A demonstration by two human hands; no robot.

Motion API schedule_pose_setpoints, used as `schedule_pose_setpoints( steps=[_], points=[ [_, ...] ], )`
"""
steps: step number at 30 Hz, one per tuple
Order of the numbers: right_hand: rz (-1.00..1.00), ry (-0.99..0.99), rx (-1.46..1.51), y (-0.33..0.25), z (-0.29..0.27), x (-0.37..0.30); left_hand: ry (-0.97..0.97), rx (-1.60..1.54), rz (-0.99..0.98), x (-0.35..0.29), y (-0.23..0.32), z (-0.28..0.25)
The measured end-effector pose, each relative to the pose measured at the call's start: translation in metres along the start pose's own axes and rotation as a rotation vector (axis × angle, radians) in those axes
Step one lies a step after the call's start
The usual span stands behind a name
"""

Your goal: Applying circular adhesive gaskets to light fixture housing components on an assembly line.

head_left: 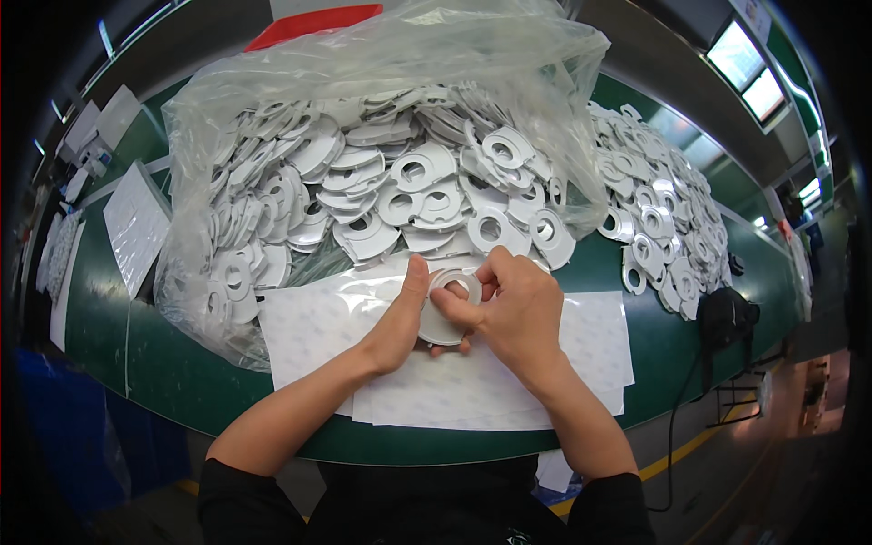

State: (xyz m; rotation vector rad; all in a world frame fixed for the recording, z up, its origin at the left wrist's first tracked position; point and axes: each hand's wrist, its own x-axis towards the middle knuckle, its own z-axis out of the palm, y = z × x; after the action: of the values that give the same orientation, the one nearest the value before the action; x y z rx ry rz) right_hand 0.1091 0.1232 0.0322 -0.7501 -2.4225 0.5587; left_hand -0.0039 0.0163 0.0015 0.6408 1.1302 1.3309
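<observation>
Between my two hands is a light grey plastic part (441, 328), flat and rounded with a ring-shaped opening at its upper end. My left hand (400, 320) grips it from the left, thumb up along the edge and fingertips showing under its lower edge. My right hand (520, 304) closes on the ring at the right, its thumb pressed at the opening. The part is held above white sheets (490, 392) spread on the green table. Just beyond lies a large heap of similar parts (418, 168) in a clear plastic bag (204, 118).
A second pile of such parts (658, 222) lies on the green table (109, 313) at right. Near it sits a black device (727, 320) with a cable hanging down. A white plastic-wrapped stack (136, 222) stands at left. Behind the bag shows a red bin (313, 24).
</observation>
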Motion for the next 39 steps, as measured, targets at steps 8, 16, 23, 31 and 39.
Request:
schedule_pose_setpoints(
  steps=[8,16,23,31,39],
  points=[
    [0.071,-0.305,0.369,0.013,-0.022,0.006,-0.085,-0.143,-0.05,0.005,0.002,-0.006],
    [0.097,-0.266,0.344,0.009,-0.011,0.005,-0.049,-0.141,-0.12,0.004,0.007,-0.009],
    [0.137,-0.217,0.645,0.018,0.003,0.003,-0.095,-0.147,-0.13,-0.006,0.015,-0.01],
    [0.492,0.619,1.524,0.078,-0.061,0.035,1.081,1.321,0.909,-0.029,0.077,-0.105],
    [0.138,0.066,0.843,0.032,-0.024,0.018,1.245,1.565,0.732,-0.029,0.066,-0.149]
  ],
)
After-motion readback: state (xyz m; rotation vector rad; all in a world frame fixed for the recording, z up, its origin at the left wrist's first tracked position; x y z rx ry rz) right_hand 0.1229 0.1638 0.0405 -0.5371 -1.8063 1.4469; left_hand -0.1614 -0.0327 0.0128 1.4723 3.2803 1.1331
